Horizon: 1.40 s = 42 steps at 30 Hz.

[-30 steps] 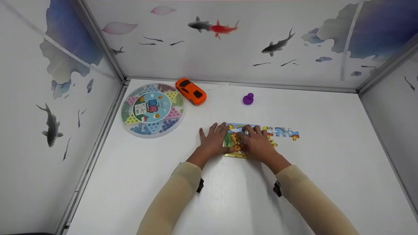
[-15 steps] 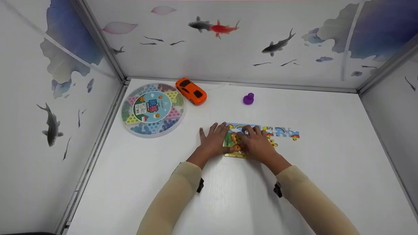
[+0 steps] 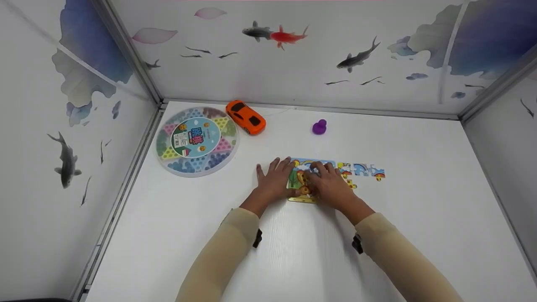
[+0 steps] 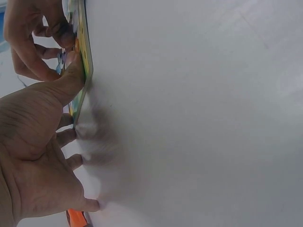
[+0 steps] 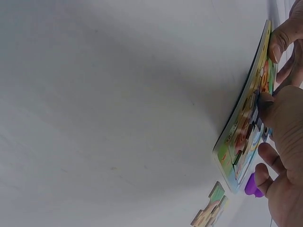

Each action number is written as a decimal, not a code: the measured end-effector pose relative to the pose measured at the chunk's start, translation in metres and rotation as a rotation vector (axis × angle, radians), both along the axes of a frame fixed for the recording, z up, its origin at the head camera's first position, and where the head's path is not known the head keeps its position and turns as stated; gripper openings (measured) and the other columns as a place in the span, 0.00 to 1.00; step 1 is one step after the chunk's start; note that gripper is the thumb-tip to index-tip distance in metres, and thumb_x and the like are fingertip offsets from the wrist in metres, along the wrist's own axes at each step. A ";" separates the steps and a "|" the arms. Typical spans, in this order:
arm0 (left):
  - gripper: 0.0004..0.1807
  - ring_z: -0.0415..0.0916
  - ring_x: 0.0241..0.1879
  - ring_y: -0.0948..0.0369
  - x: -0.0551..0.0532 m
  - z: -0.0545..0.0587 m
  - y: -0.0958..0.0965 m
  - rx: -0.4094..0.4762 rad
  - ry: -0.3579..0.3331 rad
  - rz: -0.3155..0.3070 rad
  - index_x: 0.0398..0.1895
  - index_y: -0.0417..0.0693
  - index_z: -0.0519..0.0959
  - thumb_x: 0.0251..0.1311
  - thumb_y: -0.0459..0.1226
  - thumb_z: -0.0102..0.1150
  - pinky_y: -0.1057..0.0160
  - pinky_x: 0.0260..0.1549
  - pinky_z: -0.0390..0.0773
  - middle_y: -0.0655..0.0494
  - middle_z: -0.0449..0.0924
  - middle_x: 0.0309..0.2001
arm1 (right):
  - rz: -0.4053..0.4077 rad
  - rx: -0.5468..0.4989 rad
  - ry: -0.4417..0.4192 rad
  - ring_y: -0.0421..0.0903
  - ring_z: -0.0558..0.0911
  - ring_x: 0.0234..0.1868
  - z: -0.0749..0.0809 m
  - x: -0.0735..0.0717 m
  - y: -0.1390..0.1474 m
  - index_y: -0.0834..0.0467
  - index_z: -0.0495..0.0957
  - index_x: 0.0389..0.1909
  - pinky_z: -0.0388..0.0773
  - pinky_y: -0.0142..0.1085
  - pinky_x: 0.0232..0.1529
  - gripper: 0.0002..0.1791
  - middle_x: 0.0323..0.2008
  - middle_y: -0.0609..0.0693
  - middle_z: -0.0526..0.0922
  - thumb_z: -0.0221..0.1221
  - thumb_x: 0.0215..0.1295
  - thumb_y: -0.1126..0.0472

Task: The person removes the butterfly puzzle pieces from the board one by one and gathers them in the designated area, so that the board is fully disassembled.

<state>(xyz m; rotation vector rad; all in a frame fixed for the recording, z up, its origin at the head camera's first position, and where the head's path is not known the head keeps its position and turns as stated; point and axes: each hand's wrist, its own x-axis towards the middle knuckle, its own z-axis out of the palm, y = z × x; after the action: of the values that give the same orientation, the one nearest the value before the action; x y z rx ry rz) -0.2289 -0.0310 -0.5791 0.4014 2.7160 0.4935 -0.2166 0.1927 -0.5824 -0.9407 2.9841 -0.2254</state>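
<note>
A colourful jigsaw puzzle [image 3: 309, 200] in a flat rounded tray lies on the white table. My left hand [image 3: 273, 182] spreads its fingers along the tray's left side. Its thumb [image 4: 72, 68] presses on the picture near the front edge. The right hand [image 3: 333, 188] is bent over the middle of the puzzle, with curled fingers. In the right wrist view its thumb [image 5: 266, 101] meets a dark puzzle piece [image 5: 255, 111], which it pinches against the fingers; most of that piece is hidden. Gaps show between some pieces near the tray's right end.
Several loose puzzle pieces [image 3: 360, 169] lie right of the tray. A purple toy [image 3: 319, 127] stands behind it. An orange toy car [image 3: 246, 117] and a round Chinese checkers box [image 3: 196, 142] are at the back left. Printed panels [image 3: 293, 75] wall the table.
</note>
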 end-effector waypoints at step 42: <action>0.55 0.38 0.92 0.51 0.001 0.001 0.002 -0.014 -0.020 0.000 0.92 0.61 0.52 0.70 0.63 0.70 0.22 0.84 0.39 0.61 0.45 0.93 | 0.089 0.033 0.135 0.65 0.77 0.69 0.006 -0.001 0.035 0.42 0.88 0.63 0.69 0.75 0.71 0.20 0.71 0.56 0.83 0.74 0.72 0.49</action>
<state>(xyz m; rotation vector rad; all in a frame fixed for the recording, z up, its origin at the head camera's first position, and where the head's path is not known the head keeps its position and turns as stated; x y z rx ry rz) -0.2284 -0.0290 -0.5784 0.3906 2.6991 0.4758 -0.2174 0.2276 -0.5768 -1.1251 3.0460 -0.1166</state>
